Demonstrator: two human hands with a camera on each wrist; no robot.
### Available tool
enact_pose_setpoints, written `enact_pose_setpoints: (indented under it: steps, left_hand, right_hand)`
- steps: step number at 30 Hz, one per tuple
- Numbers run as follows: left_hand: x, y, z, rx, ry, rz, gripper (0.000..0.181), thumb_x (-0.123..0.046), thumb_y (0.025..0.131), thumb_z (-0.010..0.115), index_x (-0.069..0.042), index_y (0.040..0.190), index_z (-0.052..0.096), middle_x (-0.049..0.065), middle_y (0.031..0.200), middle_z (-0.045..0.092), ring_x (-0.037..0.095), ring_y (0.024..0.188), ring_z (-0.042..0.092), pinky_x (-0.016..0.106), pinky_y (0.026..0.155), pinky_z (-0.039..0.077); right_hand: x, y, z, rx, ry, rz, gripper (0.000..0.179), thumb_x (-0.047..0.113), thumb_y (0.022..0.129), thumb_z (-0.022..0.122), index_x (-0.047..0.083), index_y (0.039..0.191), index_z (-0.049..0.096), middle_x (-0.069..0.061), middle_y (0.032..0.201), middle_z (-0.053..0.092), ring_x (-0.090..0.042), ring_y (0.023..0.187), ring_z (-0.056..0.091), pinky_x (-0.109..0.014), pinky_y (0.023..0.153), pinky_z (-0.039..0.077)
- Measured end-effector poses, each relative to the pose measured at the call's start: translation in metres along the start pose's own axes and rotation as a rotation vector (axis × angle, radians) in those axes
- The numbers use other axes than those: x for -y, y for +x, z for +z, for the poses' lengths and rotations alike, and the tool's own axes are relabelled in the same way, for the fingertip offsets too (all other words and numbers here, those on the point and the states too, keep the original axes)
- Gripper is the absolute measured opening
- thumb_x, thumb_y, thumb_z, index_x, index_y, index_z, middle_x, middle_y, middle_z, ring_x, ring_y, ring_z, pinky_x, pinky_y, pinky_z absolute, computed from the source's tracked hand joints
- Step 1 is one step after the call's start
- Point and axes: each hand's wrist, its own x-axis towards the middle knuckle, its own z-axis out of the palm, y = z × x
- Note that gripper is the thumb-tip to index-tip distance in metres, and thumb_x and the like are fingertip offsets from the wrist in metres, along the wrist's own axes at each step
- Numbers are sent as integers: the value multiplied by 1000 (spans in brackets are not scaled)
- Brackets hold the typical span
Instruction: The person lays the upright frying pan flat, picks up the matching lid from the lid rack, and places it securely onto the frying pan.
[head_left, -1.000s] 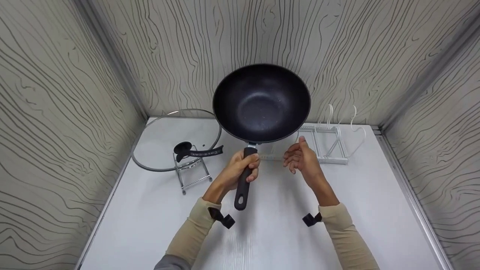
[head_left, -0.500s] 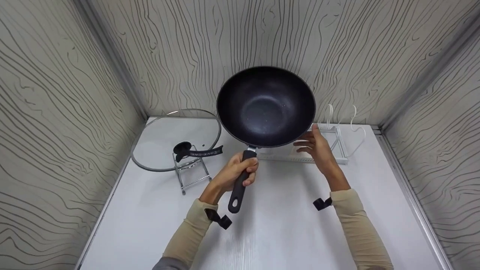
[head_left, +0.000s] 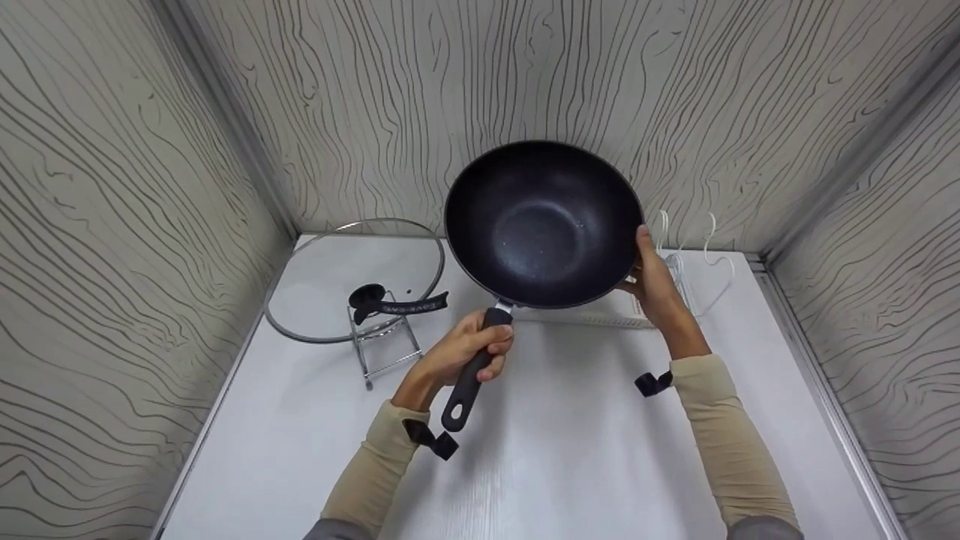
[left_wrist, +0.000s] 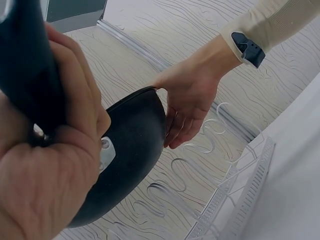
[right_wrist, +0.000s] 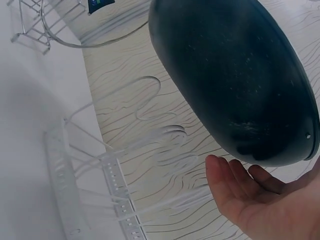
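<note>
A dark wok is held up above the table, tilted so its inside faces the head camera. My left hand grips its black handle, whose holed end sticks out below the fist. At the wok's right edge, my right hand has its thumb on the rim and its fingers behind the outer wall. The left wrist view shows that thumb at the rim and the fingertips against the side. In the right wrist view, the curved fingers lie at the wok's underside.
At the left, a glass lid with a black knob leans in a small chrome stand. Behind the wok at the right stands a white wire rack with curved prongs. Wood-patterned walls enclose the white table.
My right hand has moved right and away from me onto the wok's right edge. The wok has shifted slightly right and lower in view, its handle end swinging left.
</note>
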Motion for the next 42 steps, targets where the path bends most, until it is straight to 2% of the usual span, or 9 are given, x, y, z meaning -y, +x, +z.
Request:
enact_pose_setpoints:
  steps: [3,6,11,15,18,23,28,36,42]
  left_hand:
    - [0,-2,-1,2,1,-16,12,-10,110,47,-10,103,39,-9,72,42,1,44,54,17,43,44]
    - [-1,-4,-3,9,5,-30,12,-10,110,47,-10,102,39,-8,72,42,1,44,54,17,43,44]
    - [-2,-7,-5,19,14,-49,12,-9,110,46,-10,100,40,-8,71,42,1,43,54,18,43,44]
    - [-2,-9,-6,19,29,-60,12,-11,109,48,-11,99,40,-9,70,42,1,43,53,17,42,43]
    - [-1,-10,-7,24,39,-63,12,-10,108,48,-10,97,41,-9,70,42,1,42,52,17,41,42]
    - [-1,-12,-9,42,56,-74,13,-9,107,46,-9,94,44,-9,69,42,1,42,52,17,40,41]
    - [-1,-13,-10,52,57,-78,15,-10,108,46,-10,93,44,-10,69,42,0,42,52,16,40,41]
    - [-1,-15,-14,37,72,-110,15,-11,108,49,-10,94,44,-10,69,42,1,41,50,17,41,41]
    - [-2,-15,-16,41,77,-124,16,-12,108,49,-10,92,45,-10,68,43,0,40,50,17,40,40]
  right_hand:
    - [4,2,-5,22,-14,-3,81,71,108,25,16,167,32,-12,156,48,-34,151,45,-52,124,39]
    - [7,5,-10,41,-18,-12,79,70,109,23,19,170,26,-20,169,32,-43,161,27,-65,129,24]
    - [12,11,-18,34,-28,32,80,71,107,27,20,169,28,-19,170,31,-44,160,29,-54,124,34]
    - [15,15,-23,42,-49,75,84,72,107,31,16,169,28,-13,155,49,-35,146,51,-36,105,50]
    - [16,17,-27,37,-66,96,85,71,106,36,7,162,39,-3,128,72,-21,116,72,-30,89,58]
    - [20,18,-32,29,-80,125,71,65,107,43,2,135,58,3,88,80,-11,79,77,-27,72,61]
    - [23,21,-33,30,-47,157,52,55,109,51,6,121,61,3,80,78,-9,69,76,-24,65,60]
    - [23,23,-33,-10,-43,142,28,27,110,55,5,128,55,6,76,73,-4,58,67,-19,58,57]
    - [21,20,-35,-45,-60,97,20,14,108,55,0,123,55,6,72,70,-4,57,65,-20,57,57]
